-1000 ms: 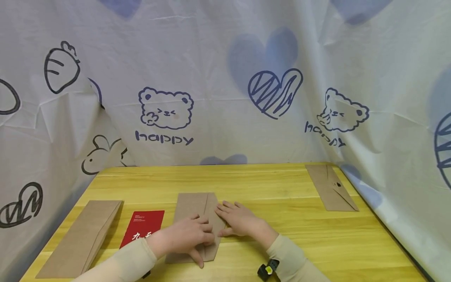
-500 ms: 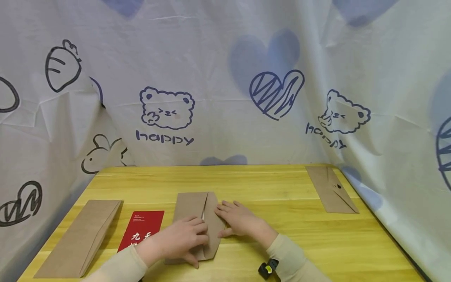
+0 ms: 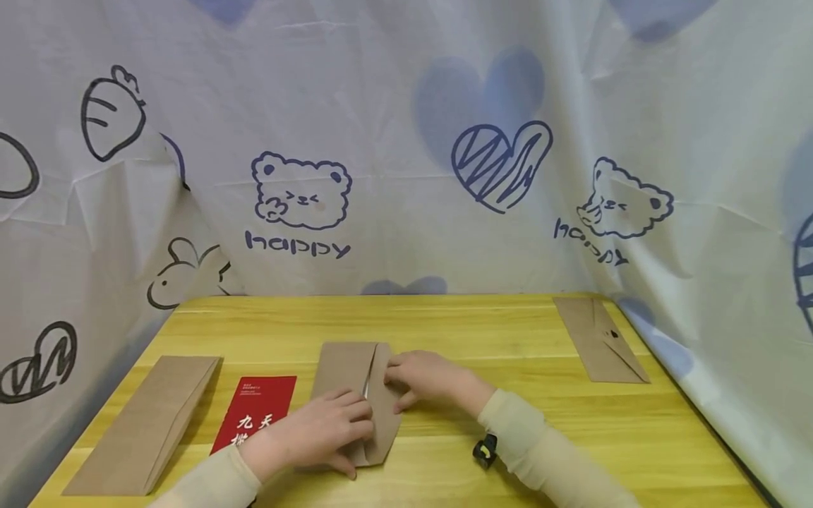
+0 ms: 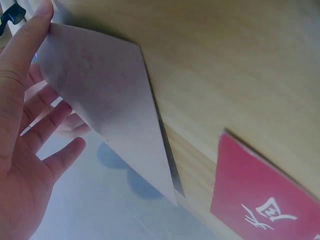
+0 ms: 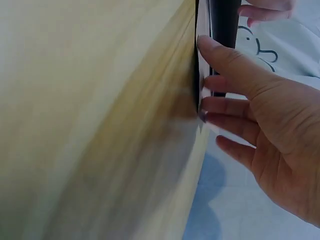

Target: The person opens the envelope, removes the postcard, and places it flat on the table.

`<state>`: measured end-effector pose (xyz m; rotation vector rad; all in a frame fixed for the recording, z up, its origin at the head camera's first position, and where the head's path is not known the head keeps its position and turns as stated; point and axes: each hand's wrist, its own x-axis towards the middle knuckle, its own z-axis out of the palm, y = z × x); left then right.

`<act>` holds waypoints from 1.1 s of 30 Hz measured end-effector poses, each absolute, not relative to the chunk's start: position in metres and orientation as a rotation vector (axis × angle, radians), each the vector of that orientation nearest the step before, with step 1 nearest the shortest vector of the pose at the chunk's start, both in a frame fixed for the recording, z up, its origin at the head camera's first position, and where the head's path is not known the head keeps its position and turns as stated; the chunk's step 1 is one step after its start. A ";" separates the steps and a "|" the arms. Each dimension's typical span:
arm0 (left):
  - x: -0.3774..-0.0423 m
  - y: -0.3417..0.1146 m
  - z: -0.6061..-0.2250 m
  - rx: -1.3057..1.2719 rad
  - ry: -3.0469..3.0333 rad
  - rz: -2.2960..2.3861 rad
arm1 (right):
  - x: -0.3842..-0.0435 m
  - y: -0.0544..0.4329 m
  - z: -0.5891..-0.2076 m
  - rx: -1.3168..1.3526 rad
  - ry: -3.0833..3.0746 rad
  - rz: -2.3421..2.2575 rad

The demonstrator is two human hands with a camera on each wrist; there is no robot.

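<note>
A brown paper envelope (image 3: pixel 343 367) lies flat at mid-table, its long seam gaping along the right part. My left hand (image 3: pixel 327 427) rests across its lower left face, thumb toward the near edge. In the left wrist view the thumb and fingertips (image 4: pixel 62 110) meet the envelope's surface along one side. At the right edge is my right hand (image 3: pixel 435 381), fingers bent down at the paper. Seen from the right wrist, thumb and fingertips (image 5: pixel 205 102) line up along the thin envelope edge (image 5: pixel 202 65).
A red card with white characters (image 3: pixel 260 402) lies left of the envelope. Beyond it, a second brown envelope (image 3: pixel 140 423) sits at the table's left side. A third envelope (image 3: pixel 597 339) with a dark fastening lies at the far right corner. A printed white curtain hangs around the table.
My right hand's fingers, earlier stretched flat at the envelope's edge, are now bent with the hand raised slightly. My left hand has shifted a little left, and the seam has gaped wider.
</note>
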<state>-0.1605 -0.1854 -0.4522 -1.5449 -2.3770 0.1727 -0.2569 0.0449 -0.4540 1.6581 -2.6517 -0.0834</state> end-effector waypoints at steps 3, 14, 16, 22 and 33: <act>-0.161 -0.185 -0.450 -1.549 -2.381 0.163 | -0.260 0.045 -0.452 1.729 -2.609 -0.104; -0.162 -0.189 -0.446 -1.550 -2.427 0.073 | -0.266 0.046 -0.448 1.839 -2.668 -0.152; -0.161 -0.189 -0.445 -1.548 -2.426 0.068 | -0.266 0.044 -0.448 1.863 -2.683 -0.159; -0.160 -0.190 -0.447 -1.548 -2.416 0.050 | -0.263 0.035 -0.444 1.942 -2.737 -0.167; -0.160 -0.189 -0.449 -1.527 -2.406 0.061 | -0.255 0.035 -0.450 1.851 -2.761 -0.228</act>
